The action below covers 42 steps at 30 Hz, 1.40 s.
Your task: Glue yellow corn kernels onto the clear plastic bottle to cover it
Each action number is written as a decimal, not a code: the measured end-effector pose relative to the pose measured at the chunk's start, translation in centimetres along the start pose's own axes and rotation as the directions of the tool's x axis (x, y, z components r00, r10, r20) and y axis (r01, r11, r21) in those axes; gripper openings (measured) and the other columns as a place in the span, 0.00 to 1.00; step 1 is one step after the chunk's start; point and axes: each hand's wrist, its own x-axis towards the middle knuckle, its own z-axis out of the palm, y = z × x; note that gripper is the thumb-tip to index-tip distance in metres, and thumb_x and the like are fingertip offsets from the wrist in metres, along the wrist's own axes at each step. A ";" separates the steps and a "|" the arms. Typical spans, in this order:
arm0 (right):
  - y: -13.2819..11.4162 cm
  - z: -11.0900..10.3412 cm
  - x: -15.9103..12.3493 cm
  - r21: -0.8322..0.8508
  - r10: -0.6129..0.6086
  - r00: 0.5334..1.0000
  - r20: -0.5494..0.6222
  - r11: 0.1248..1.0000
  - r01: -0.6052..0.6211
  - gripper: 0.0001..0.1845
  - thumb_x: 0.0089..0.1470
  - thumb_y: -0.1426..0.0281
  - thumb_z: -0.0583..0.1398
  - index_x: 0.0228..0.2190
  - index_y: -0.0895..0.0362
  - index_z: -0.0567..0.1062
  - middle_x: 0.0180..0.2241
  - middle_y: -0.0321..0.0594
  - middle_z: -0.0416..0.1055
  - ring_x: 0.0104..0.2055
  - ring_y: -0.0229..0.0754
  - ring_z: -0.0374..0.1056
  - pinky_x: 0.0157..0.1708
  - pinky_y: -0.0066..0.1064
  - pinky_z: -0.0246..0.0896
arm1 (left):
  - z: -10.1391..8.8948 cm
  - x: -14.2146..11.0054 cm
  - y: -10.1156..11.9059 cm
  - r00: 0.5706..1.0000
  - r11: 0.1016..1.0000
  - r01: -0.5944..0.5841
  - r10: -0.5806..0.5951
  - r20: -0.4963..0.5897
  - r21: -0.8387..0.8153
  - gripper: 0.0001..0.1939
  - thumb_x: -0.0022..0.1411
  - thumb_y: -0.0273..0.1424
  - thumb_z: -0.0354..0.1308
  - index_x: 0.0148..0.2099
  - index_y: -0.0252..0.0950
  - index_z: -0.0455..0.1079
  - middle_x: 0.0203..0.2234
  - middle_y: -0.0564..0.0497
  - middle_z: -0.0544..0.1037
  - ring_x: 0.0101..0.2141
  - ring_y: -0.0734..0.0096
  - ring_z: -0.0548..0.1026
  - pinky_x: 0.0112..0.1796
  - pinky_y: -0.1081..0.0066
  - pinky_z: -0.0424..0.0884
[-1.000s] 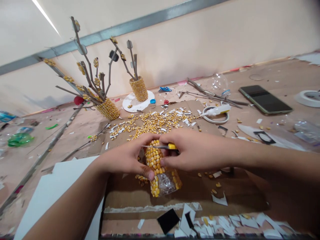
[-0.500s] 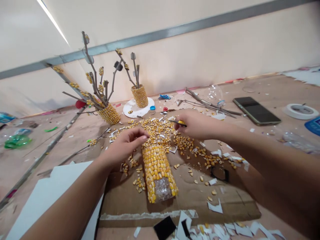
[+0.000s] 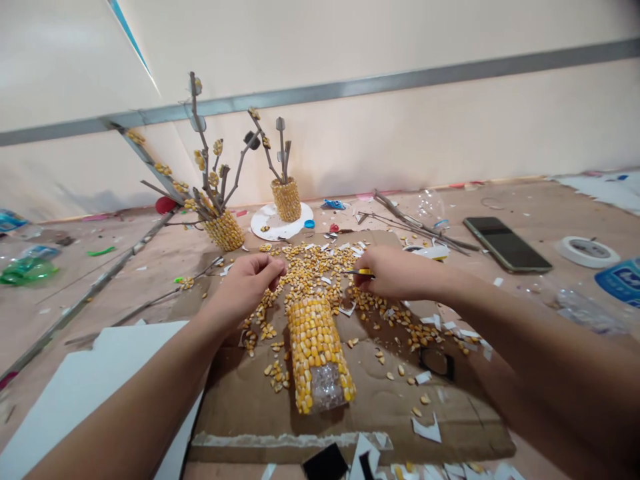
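A clear plastic bottle piece lies on the cardboard, covered in rows of yellow corn kernels except for a bare patch at its near end. Beyond its far end spreads a loose heap of kernels. My left hand, at the heap's left side, is closed in a pinch; whatever is between the fingertips is hidden. Over the heap's right side, my right hand grips a thin, dark-tipped tool with a yellow part. Its tip points left, and its kind cannot be made out.
Two kernel-covered pots holding twigs stand at the back left. A phone, a tape roll and dry sticks lie to the right. White sheets are under my left forearm. Paper scraps litter the cardboard.
My left hand has drawn slightly left, its fingers now pinched together. The right hand has come lower and nearer with the tool, uncovering a white and yellow object behind it. The view has shifted slightly.
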 end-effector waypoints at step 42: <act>0.1 1.6 1.2 -0.027 -0.014 0.980 -0.198 1.000 0.009 0.15 0.64 0.65 0.60 0.25 0.55 0.74 0.26 0.40 0.74 0.29 0.41 0.65 0.29 0.33 0.50 | -0.5 0.1 -2.0 0.968 0.667 -0.244 0.122 0.221 0.704 0.13 0.60 0.20 0.55 0.40 0.39 0.79 0.39 0.45 0.83 0.41 0.55 0.80 0.43 0.60 0.74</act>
